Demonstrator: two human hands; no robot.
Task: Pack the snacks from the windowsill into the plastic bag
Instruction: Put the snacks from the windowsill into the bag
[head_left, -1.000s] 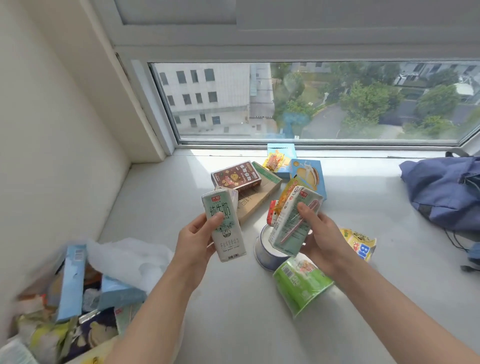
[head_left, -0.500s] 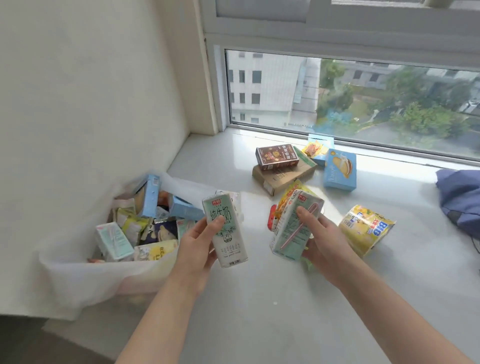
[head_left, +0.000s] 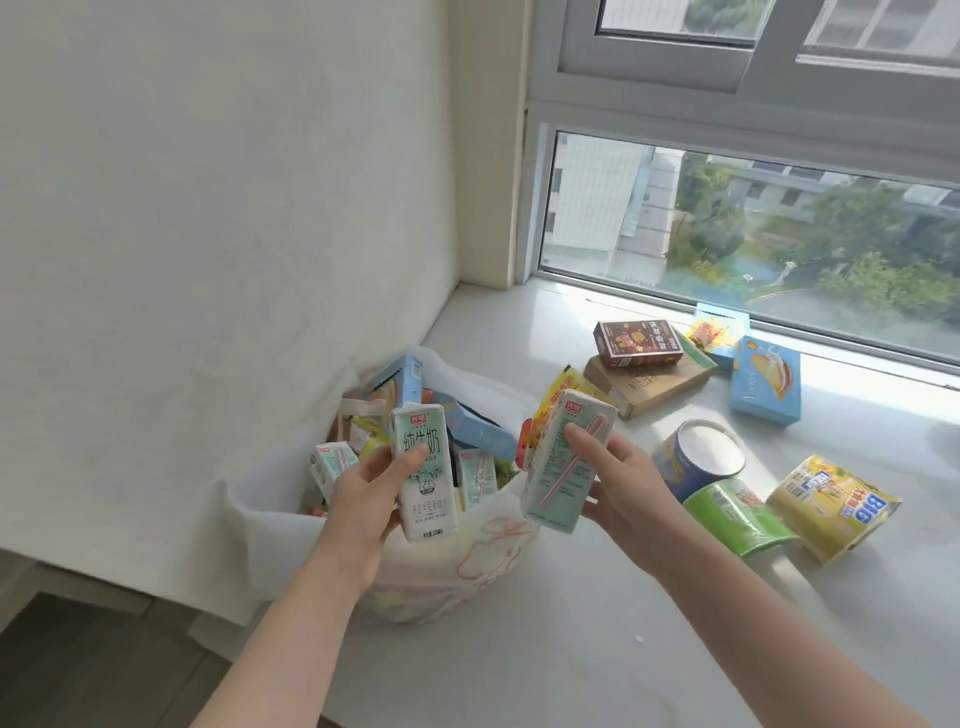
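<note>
Plastic bag (head_left: 260, 519): white and thin, standing with its mouth open at the left end of the windowsill (head_left: 571, 623), against the wall. A red line drawing on its near side is partly covered by the left forearm.
Inside the bag: a small carton (head_left: 332, 462), an upright blue box (head_left: 405, 379) and a slanting blue box (head_left: 478, 434) show. The packs deeper down are a jumble I can't sort out.
Left hand (head_left: 369, 499): over the bag's mouth, thumb in front and fingers curled behind, clamped on the printed milk carton (head_left: 426, 467), which is upright. The fingers behind it are hidden.
Right hand (head_left: 618, 483): just right of the bag's rim, thumb pressed on the face of the straw-side milk carton (head_left: 563, 462) and fingers wrapped underneath. The carton tilts slightly.
Yellow packet (head_left: 558, 395): pokes up behind that carton, with a red edge (head_left: 525, 436) beside it. I can't tell whether the hand holds them too.
Brown box (head_left: 649, 387): flat on the sill, with a dark red box (head_left: 639, 343) on top.
Blue tub (head_left: 696, 457): white lid up, its lower part hidden by the right hand.
Green cup (head_left: 737, 514): on its side, touching the tub. The label is unreadable.
Orange sachet (head_left: 711, 332): by the window frame, on a blue box that is mostly hidden.
Light blue biscuit box (head_left: 766, 379): lying flat, apart from the cups.
Yellow cup (head_left: 831, 509): on its side, just beside the green cup, with "BIG" printed upside down.
</note>
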